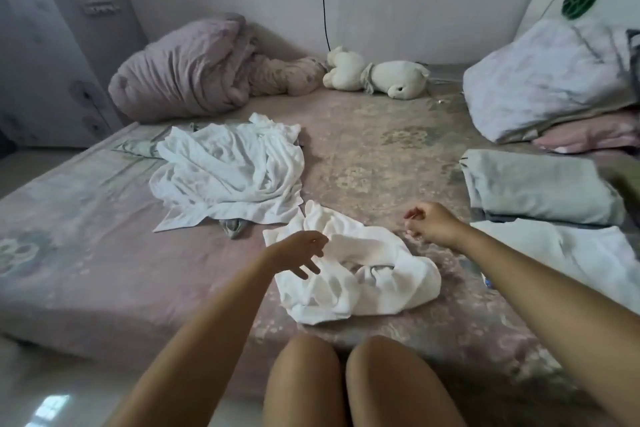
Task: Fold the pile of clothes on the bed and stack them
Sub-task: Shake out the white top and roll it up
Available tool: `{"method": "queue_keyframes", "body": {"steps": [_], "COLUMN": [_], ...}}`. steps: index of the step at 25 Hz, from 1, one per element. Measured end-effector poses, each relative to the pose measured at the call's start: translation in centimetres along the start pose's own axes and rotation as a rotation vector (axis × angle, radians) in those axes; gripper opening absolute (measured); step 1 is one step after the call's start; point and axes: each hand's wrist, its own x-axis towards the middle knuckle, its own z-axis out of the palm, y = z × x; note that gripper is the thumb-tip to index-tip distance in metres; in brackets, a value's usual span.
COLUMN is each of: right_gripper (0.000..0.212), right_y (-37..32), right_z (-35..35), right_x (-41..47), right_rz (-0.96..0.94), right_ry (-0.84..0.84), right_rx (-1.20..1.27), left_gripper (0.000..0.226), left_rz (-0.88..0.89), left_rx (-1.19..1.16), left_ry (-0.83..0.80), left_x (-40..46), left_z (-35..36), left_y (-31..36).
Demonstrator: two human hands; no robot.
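Observation:
A crumpled white garment [360, 274] lies on the bed [86, 253] right in front of me. My left hand [299, 251] hovers over its left edge with fingers relaxed and holds nothing. My right hand [429, 222] hangs just above the garment's right side, fingers loosely curled, nothing in it. Farther back on the left lies a pile of white clothes [228, 173] with a grey piece under it. At the right sit a folded grey garment [540, 187] and a folded white one [571, 253].
A bunched pink quilt [194, 69] sits at the back left against the wall. Two white plush toys [377, 74] lie at the back middle. Pillows and bedding [547, 80] are heaped at the back right. My knees touch the bed's near edge.

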Motion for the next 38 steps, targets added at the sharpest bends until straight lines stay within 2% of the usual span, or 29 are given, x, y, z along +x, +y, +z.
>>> {"method": "queue_keyframes", "body": {"steps": [2, 4, 6, 9, 11, 14, 15, 17, 20, 23, 26, 29, 31, 33, 35, 37, 38], "right_gripper": [0.014, 0.030, 0.044, 0.055, 0.047, 0.010, 0.011, 0.028, 0.027, 0.017, 0.010, 0.043, 0.051, 0.041, 0.019, 0.005, 0.005], "right_y": [5.8, 9.2, 10.3, 10.7, 10.7, 10.0, 9.6, 8.4, 4.7, -0.5, -6.1, -11.2, -13.5, -15.2, -16.9, -18.6, -19.4], "right_z": [2.5, 4.2, 4.8, 4.8, 4.6, 4.1, 3.8, 2.7, -0.2, -3.7, -7.8, -12.3, -14.9, -17.0, -18.8, -20.0, -20.4], "right_x": [-0.6, -0.9, -0.4, 1.1, 1.8, 2.2, 2.2, 1.9, 0.8, -0.2, -1.1, -2.6, -3.0, -2.8, -2.9, -3.2, -3.4], "right_rz": [0.052, 0.053, 0.014, 0.010, 0.057, 0.045, 0.013, -0.043, -0.144, -0.229, -0.374, -0.569, -0.704, -0.861, -0.976, -1.025, -1.016], "right_ry": [-0.102, -0.158, -0.117, -0.061, -0.045, -0.051, -0.061, -0.060, 0.050, 0.167, 0.192, 0.174, 0.283, 0.458, 0.567, 0.644, 0.676], "right_rx": [-0.151, -0.225, -0.269, -0.355, -0.257, -0.276, -0.286, -0.215, -0.027, 0.073, 0.057, -0.101, -0.288, -0.415, -0.427, -0.403, -0.349], "left_gripper": [0.024, 0.027, 0.041, 0.059, 0.055, 0.024, 0.018, 0.021, 0.035, 0.025, 0.023, 0.035, 0.040, 0.044, 0.044, 0.034, 0.026], "left_rz": [0.034, 0.083, 0.102, 0.177, 0.180, 0.164, 0.165, 0.237, 0.344, 0.464, 0.603, 0.724, 0.758, 0.795, 0.791, 0.802, 0.820], "left_rx": [0.255, 0.487, 0.458, 0.472, 0.526, 0.391, 0.356, 0.298, 0.182, 0.133, 0.128, 0.173, 0.195, 0.153, 0.105, 0.095, 0.091], "left_ry": [0.101, 0.207, 0.260, 0.184, 0.136, 0.241, 0.279, 0.333, 0.410, 0.532, 0.673, 0.771, 0.831, 0.847, 0.841, 0.843, 0.858], "left_x": [2.2, 3.7, 4.7, 6.4, 7.3, 7.9, 7.8, 7.1, 4.4, 1.1, -2.4, -6.3, -8.2, -9.7, -11.4, -12.7, -13.1], "left_z": [0.8, 0.7, 0.9, 2.1, 3.0, 2.5, 1.9, 0.1, -3.0, -6.2, -9.5, -12.9, -15.1, -16.8, -17.6, -18.1, -18.2], "left_y": [-3.1, -5.1, -5.7, -4.9, -4.9, -5.5, -5.6, -4.8, -0.9, 4.9, 10.6, 15.7, 18.2, 20.1, 21.9, 23.3, 23.9]}}
